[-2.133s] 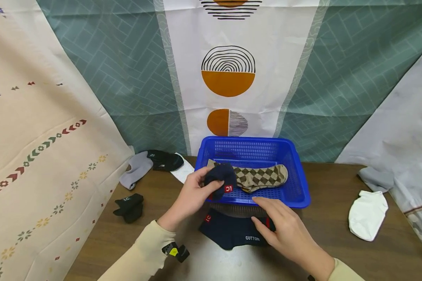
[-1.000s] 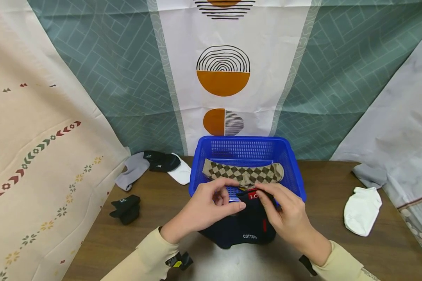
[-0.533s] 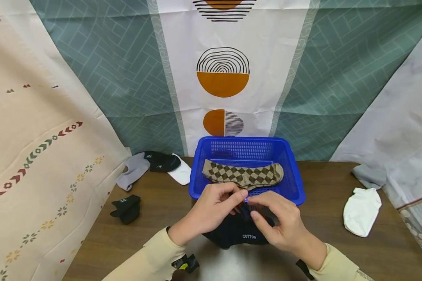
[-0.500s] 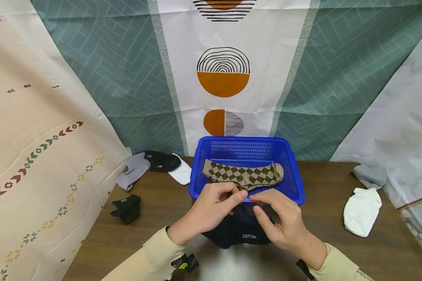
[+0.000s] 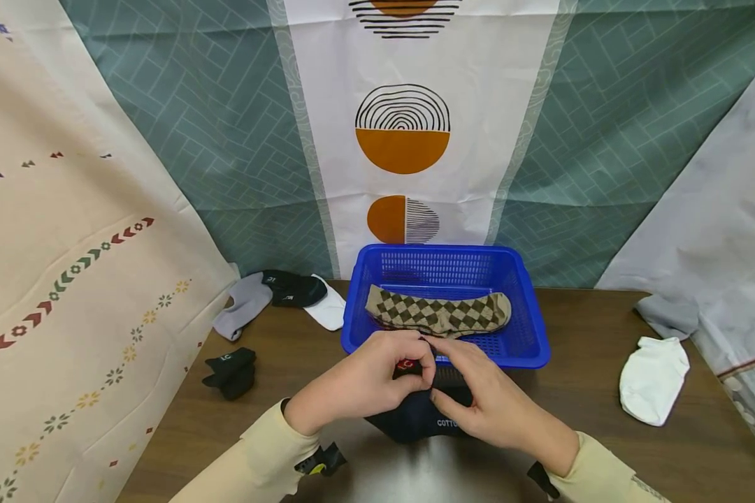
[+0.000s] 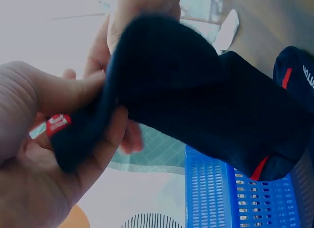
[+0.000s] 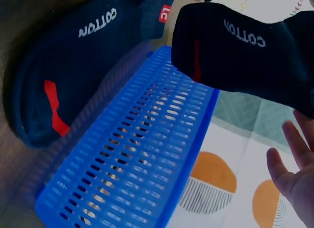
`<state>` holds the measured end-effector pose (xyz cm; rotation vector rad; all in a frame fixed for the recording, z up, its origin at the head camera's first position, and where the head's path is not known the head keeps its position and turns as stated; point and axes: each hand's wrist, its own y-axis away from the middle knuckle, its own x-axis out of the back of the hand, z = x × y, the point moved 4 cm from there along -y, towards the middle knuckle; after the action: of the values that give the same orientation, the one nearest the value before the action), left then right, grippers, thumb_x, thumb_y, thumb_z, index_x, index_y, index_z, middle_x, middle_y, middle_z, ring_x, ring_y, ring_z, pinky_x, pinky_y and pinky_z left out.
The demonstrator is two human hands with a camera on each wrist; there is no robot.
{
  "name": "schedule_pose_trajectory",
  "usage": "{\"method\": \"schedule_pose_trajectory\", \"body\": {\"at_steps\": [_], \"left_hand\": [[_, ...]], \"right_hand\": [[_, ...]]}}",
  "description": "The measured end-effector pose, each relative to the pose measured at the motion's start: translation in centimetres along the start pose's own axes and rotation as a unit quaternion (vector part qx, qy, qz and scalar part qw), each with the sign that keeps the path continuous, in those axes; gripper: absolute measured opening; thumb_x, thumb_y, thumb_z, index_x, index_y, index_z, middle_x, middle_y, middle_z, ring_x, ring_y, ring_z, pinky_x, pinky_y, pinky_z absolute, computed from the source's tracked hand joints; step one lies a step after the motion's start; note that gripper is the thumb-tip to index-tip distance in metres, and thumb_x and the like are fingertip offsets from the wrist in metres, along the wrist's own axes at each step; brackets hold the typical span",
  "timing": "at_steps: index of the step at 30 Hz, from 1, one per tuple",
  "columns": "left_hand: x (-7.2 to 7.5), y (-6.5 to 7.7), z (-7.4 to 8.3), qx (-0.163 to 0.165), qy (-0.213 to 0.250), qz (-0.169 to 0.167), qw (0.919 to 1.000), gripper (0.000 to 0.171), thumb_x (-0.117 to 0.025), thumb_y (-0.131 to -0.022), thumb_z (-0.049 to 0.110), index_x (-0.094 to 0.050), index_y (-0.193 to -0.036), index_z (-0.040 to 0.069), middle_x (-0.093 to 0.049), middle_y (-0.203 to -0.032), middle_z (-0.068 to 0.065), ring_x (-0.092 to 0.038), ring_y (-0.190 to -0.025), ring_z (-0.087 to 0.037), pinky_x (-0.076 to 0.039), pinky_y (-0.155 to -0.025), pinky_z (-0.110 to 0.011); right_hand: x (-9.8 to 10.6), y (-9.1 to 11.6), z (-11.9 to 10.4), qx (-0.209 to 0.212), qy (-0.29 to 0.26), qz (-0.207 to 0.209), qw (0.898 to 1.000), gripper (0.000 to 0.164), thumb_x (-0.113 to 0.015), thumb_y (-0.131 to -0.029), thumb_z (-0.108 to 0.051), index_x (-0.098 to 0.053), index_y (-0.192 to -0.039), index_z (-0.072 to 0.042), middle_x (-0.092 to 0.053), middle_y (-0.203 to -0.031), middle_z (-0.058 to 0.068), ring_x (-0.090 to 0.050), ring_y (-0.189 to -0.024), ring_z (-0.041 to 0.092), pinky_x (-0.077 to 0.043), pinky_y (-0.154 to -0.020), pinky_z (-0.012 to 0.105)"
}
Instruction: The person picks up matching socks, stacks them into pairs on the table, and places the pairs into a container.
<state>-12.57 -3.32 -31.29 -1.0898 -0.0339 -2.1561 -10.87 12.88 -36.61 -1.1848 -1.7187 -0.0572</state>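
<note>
The left hand [image 5: 368, 377] pinches the cuff of a navy sock [image 6: 171, 90] between thumb and fingers, above the near side of the blue basket [image 5: 509, 362]. The right hand [image 5: 493, 402] is at the same sock; whether its grip closes on it I cannot tell. Below, a matching sock [image 5: 405, 421] lies on the desk [image 5: 591, 391]. Checked socks [image 5: 443, 313] lie inside the basket; a white sock [image 5: 654, 381] lies well to the right.

The left hand [image 5: 365, 377] and right hand [image 5: 493, 398], apart half a second ago, now meet, the right having shifted left over the end of the near sock [image 5: 405, 419]'s lettering [image 5: 447, 423]. A red label [image 5: 406, 365] on the held sock [image 6: 196, 86] comes into view within the left hand's curl.
</note>
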Motion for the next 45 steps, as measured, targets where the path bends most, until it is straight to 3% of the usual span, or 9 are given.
{"method": "schedule_pose_trajectory", "body": {"at_steps": [3, 8, 12, 19, 30, 35, 38, 41, 45], "left_hand": [[-0.1, 0.2, 0.1, -0.018, -0.014, -0.011, 0.9997, 0.018, -0.065, -0.086, 0.005, -0.065, -0.084, 0.023, -0.055, -0.083, 0.012, -0.052, -0.082, 0.003, -0.046, -0.075, -0.012], [0.2, 0.4, 0.2, -0.024, -0.049, -0.004, 0.9985, 0.009, -0.07, -0.084, 0.017, -0.069, -0.084, 0.026, -0.05, -0.076, 0.013, -0.043, -0.068, 0.001, -0.038, -0.059, -0.009], [0.6, 0.6, 0.2, -0.024, -0.079, 0.035, 0.9959, 0.005, -0.075, -0.08, 0.021, -0.072, -0.08, 0.024, -0.048, -0.07, 0.01, -0.042, -0.063, -0.001, -0.034, -0.054, -0.01], [1.7, 1.1, -0.4, -0.02, -0.109, 0.117, 0.9868, 0.01, -0.075, -0.078, 0.009, -0.073, -0.078, 0.019, -0.053, -0.071, 0.011, -0.046, -0.068, 0.001, -0.04, -0.06, -0.009], [3.0, 2.9, -2.6, 0.021, -0.091, 0.194, 0.9766, 0.007, -0.076, -0.078, 0.011, -0.074, -0.078, 0.018, -0.053, -0.072, 0.01, -0.047, -0.068, -0.003, -0.04, -0.054, -0.014], [3.4, 3.6, -3.4, 0.043, -0.087, 0.218, 0.9711, 0.006, -0.075, -0.078, 0.012, -0.074, -0.077, 0.018, -0.057, -0.075, 0.01, -0.051, -0.072, -0.003, -0.046, -0.059, -0.016], [3.4, 4.0, -3.9, 0.058, -0.088, 0.222, 0.9693, 0.006, -0.075, -0.078, 0.013, -0.074, -0.078, 0.018, -0.059, -0.077, 0.011, -0.053, -0.075, -0.002, -0.049, -0.063, -0.016], [3.5, 4.3, -4.3, 0.07, -0.085, 0.232, 0.9664, 0.011, -0.077, -0.075, 0.01, -0.074, -0.079, 0.02, -0.061, -0.079, 0.013, -0.055, -0.076, -0.001, -0.05, -0.063, -0.016], [3.7, 4.7, -4.7, 0.074, -0.079, 0.247, 0.963, 0.015, -0.079, -0.073, 0.009, -0.074, -0.08, 0.021, -0.063, -0.081, 0.014, -0.057, -0.076, -0.001, -0.05, -0.063, -0.018]], "right_hand": [[-0.3, 0.0, 0.1, -0.012, -0.009, -0.002, 1.0, 0.055, -0.07, -0.082, -0.032, -0.042, -0.13, -0.037, -0.049, -0.13, -0.021, -0.045, -0.123, 0.005, -0.041, -0.099, 0.031], [-0.4, 0.0, 0.3, 0.001, -0.032, 0.016, 0.999, 0.018, -0.069, -0.085, -0.029, -0.055, -0.096, -0.029, -0.055, -0.093, -0.019, -0.05, -0.087, 0.0, -0.045, -0.072, 0.021], [-0.3, 0.0, 0.5, 0.018, -0.055, 0.031, 0.998, 0.026, -0.068, -0.085, -0.024, -0.045, -0.074, -0.023, -0.035, -0.069, -0.011, -0.033, -0.064, 0.0, -0.031, -0.055, 0.016], [0.2, 0.4, 0.8, -0.003, -0.073, 0.038, 0.997, 0.013, -0.069, -0.085, -0.024, -0.059, -0.09, -0.029, -0.058, -0.082, -0.017, -0.053, -0.072, -0.003, -0.045, -0.063, 0.014], [1.6, 2.0, 2.6, -0.02, -0.052, 0.057, 0.997, 0.025, -0.072, -0.081, -0.012, -0.066, -0.102, -0.024, -0.069, -0.095, -0.01, -0.064, -0.083, 0.002, -0.047, -0.072, 0.01], [2.6, 2.4, 2.6, 0.013, -0.022, 0.112, 0.993, 0.045, -0.074, -0.074, 0.003, -0.063, -0.114, -0.017, -0.068, -0.105, -0.005, -0.064, -0.09, 0.003, -0.047, -0.076, 0.008], [3.0, 2.5, 2.5, 0.061, -0.021, 0.138, 0.988, 0.041, -0.07, -0.074, 0.01, -0.064, -0.109, -0.01, -0.067, -0.106, 0.001, -0.064, -0.097, 0.009, -0.047, -0.082, 0.01], [3.3, 2.7, 2.6, 0.086, -0.01, 0.137, 0.987, 0.034, -0.061, -0.08, 0.013, -0.068, -0.098, -0.015, -0.066, -0.108, 0.003, -0.063, -0.097, 0.012, -0.044, -0.074, 0.007], [3.6, 3.0, 2.9, 0.083, 0.02, 0.123, 0.989, 0.049, -0.054, -0.073, 0.021, -0.07, -0.09, -0.022, -0.065, -0.111, 0.001, -0.063, -0.09, 0.011, -0.034, -0.058, 0.006]]}}
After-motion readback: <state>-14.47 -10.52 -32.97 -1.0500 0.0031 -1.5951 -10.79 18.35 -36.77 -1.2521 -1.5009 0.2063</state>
